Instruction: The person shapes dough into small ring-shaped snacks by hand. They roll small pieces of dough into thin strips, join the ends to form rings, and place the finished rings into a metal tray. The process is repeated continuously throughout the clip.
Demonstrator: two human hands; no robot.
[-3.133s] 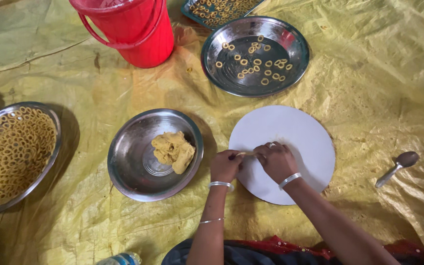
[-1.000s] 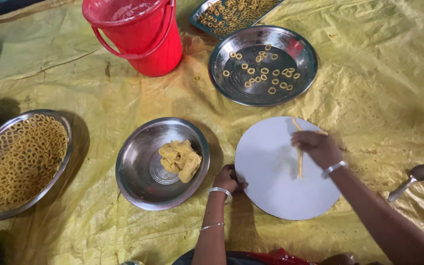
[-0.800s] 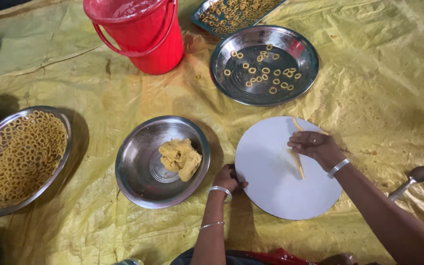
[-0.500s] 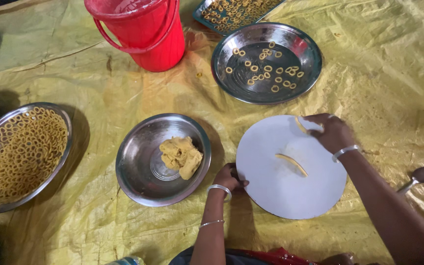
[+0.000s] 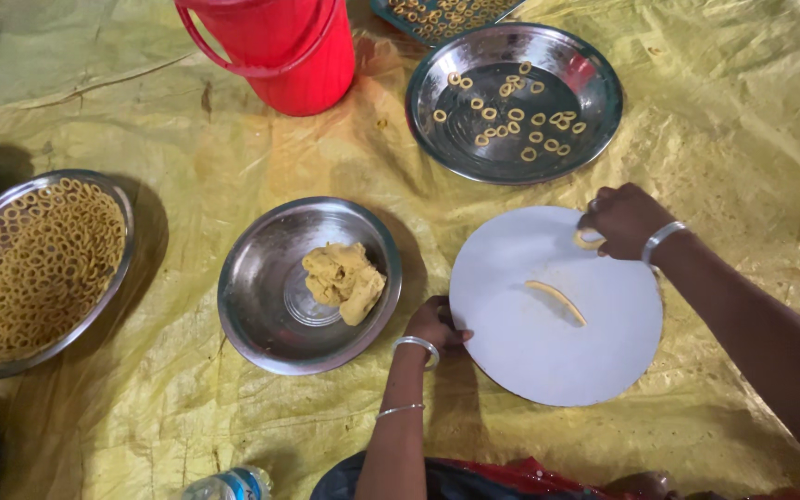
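Observation:
A round white board (image 5: 548, 356) lies on the yellow sheet in front of me. My left hand (image 5: 435, 324) rests closed at its left edge, holding the rim. My right hand (image 5: 624, 220) is at the board's upper right edge, fingers pinched on a small curled piece of yellow dough (image 5: 588, 243). A short rolled dough strip (image 5: 556, 300) lies loose in the middle of the board. Left of the board, a steel bowl (image 5: 261, 319) holds a lump of yellow dough (image 5: 344, 280).
A steel plate (image 5: 594, 88) with several dough rings sits behind the board. A red bucket (image 5: 280, 46) stands at the back. A large steel plate (image 5: 104, 287) full of rings lies far left. A tray of rings (image 5: 437, 14) is at the top edge; a bottle (image 5: 229, 484) is near me.
My right hand stopped rolling the dough strip, broke off a piece and moved it to the board's upper right edge, leaving a short strip in the middle. My left hand stayed at the board's edge.

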